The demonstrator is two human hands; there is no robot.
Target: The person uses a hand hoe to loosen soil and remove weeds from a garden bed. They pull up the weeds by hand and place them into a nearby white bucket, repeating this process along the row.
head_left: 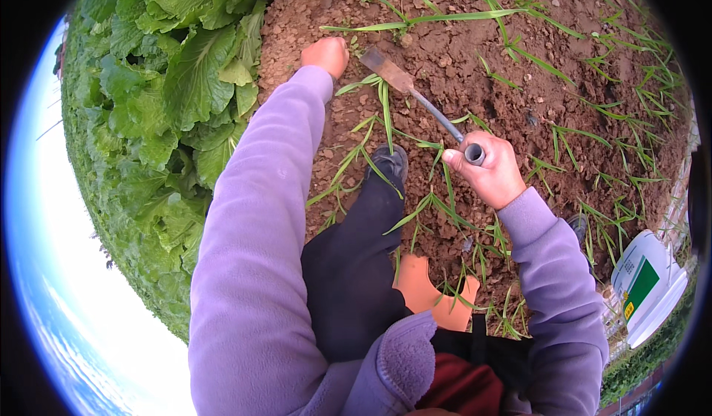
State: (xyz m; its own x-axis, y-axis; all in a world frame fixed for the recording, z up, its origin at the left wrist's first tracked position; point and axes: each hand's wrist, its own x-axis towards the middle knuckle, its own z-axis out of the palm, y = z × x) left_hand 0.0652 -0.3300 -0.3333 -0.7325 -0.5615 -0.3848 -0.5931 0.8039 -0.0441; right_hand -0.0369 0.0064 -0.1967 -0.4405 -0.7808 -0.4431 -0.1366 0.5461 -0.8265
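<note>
Leafy green plants (170,82) beside a white bucket (647,286).

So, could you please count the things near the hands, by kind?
Hands: 2, the left hand on the soil, the right hand gripping the tool
Hand hoe: 1
Dark shoe: 1
White bucket: 1
Orange scrap: 1
Total: 6

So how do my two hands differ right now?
The right hand is closed around the hand hoe's handle, held above the weeds. The left hand holds no tool and reaches down to the soil beside the blade. Both come out of purple sleeves.
</note>
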